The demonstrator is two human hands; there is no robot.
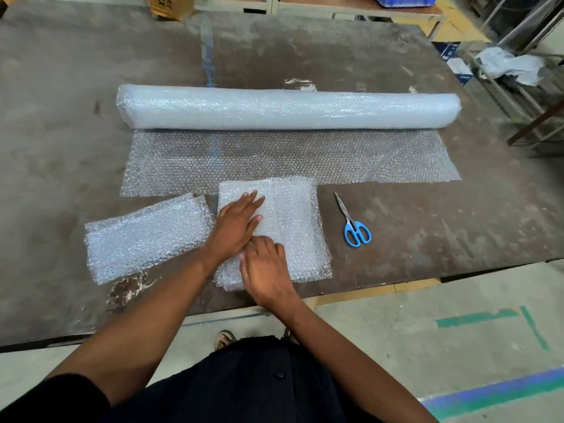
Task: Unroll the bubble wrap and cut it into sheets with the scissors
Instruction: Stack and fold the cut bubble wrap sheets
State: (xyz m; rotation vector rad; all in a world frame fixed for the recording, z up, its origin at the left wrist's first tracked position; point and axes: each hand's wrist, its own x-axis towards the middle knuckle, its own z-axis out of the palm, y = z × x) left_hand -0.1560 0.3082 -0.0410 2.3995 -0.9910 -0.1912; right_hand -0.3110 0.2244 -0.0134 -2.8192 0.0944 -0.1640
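Observation:
A long bubble wrap roll (287,109) lies across the table, with an unrolled strip (274,155) spread flat in front of it. A folded stack of cut sheets (297,227) sits near the front edge. My left hand (238,222) presses flat on this stack with straight fingers. My right hand (265,267) rests on the stack's near left part, fingers bent down onto the wrap. Another folded pile of sheets (143,239) lies to the left. Blue-handled scissors (354,224) lie shut on the table, right of the stack, untouched.
The worn brown table (442,215) ends just before my body. A cardboard box (171,6) stands at the far edge. Metal racks with white bags (512,68) stand at the right. A rough damaged patch (126,290) marks the table near the left pile.

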